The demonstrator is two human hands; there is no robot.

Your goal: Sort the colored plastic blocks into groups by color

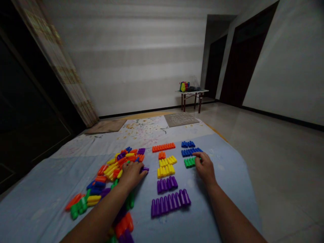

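My left hand (pixel 133 174) is over the right edge of a mixed pile of bullet-shaped plastic pegs (pixel 111 168). Its thumb and fingers close round a purple peg (pixel 145 169). At the right end of a short green row (pixel 189 162), my right hand (pixel 205 168) has its fingers pinched on a green peg (pixel 200 158), mostly covered by the fingers. Behind that row lie two blue rows (pixel 191 152). Between my hands are rows sorted by colour: orange (pixel 163 147), yellow (pixel 166 171) and purple (pixel 170 203).
All the pegs lie on a bed-like surface with a blue sheet (pixel 222 158) and a flowered cloth (pixel 144 130). Two mats (pixel 181 119) rest at its far edge. Beyond stands a small table (pixel 192 91) with a colourful bag (pixel 184 86). A curtain (pixel 60 54) hangs at left.
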